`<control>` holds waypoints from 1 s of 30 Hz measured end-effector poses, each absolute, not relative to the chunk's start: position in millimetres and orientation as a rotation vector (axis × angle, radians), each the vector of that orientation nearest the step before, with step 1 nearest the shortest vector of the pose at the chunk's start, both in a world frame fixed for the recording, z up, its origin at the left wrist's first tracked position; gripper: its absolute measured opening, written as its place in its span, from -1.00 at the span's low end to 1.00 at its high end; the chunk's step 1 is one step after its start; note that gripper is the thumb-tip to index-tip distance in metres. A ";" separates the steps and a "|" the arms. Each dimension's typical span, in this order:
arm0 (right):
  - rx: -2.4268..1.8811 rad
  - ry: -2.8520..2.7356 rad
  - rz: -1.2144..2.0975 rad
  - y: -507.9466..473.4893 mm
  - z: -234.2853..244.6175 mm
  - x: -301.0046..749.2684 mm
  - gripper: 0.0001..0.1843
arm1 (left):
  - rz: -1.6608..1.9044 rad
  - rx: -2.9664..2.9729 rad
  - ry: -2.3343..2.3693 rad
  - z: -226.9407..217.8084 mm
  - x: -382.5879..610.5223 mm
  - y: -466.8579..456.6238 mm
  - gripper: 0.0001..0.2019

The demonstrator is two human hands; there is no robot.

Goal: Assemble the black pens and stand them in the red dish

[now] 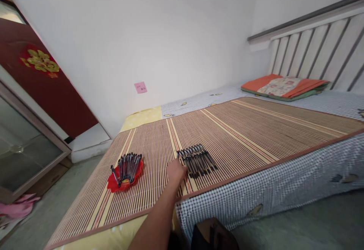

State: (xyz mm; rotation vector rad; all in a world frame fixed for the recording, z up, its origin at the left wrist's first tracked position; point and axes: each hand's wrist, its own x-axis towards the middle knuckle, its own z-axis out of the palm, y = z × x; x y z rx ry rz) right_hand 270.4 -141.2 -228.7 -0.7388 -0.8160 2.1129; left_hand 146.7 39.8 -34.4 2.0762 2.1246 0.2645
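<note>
My left hand reaches out over the striped bamboo mat on the bed. Its fingers are drawn together at the left end of a row of several dark pens lying side by side near the mat's front edge. They seem to pinch the leftmost pen, though the fingertips are mostly hidden behind the back of the hand. To the left, a red tray holds several more dark pens. My right hand is out of view.
The bed has a checked sheet hanging over its front edge and a slatted headboard at the right. An orange pillow lies at the far end. A glass-fronted cabinet stands at the left. A pink note is stuck on the wall.
</note>
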 end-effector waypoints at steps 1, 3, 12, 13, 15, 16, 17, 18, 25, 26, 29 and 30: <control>-0.751 -0.813 2.113 -141.9 -228.7 270.2 -0.64 | 0.242 2.073 2.129 -33.7 146.4 41.2 -0.72; -0.770 -0.808 2.114 -143.3 -228.3 269.6 -0.64 | 0.195 2.061 2.138 -33.0 145.0 44.0 -0.74; -0.801 -0.803 2.104 -148.6 -225.1 265.3 -0.63 | 0.129 1.997 2.121 -31.6 135.9 50.1 -0.73; -0.802 -0.804 2.102 -148.0 -225.0 265.0 -0.63 | 0.132 1.990 2.121 -31.5 134.8 50.5 -0.73; -0.804 -0.806 2.097 -146.7 -224.9 264.6 -0.66 | 0.141 1.978 2.124 -31.8 132.9 51.2 -0.73; -0.805 -0.807 2.094 -146.3 -224.9 264.4 -0.70 | 0.145 1.972 2.125 -32.1 131.9 51.4 -0.73; -0.804 -0.810 2.092 -146.3 -224.7 264.3 -0.72 | 0.147 1.966 2.128 -32.5 131.0 51.5 -0.73; -0.804 -0.813 2.089 -146.5 -224.3 264.4 -0.73 | 0.149 1.960 2.130 -32.8 130.1 51.5 -0.73; -0.792 -0.837 2.089 -148.5 -214.7 265.2 -0.65 | 0.201 1.954 2.139 -34.6 119.8 48.8 -0.76; -0.788 -0.839 2.087 -147.4 -212.6 264.5 -0.66 | 0.221 1.956 2.140 -35.2 117.5 48.2 -0.77; -0.767 -0.844 2.074 -141.6 -206.0 260.4 -0.65 | 0.316 1.961 2.138 -37.9 110.0 45.8 -0.78; -0.759 -0.845 2.066 -139.4 -204.0 258.7 -0.65 | 0.360 1.962 2.135 -38.9 107.3 44.8 -0.79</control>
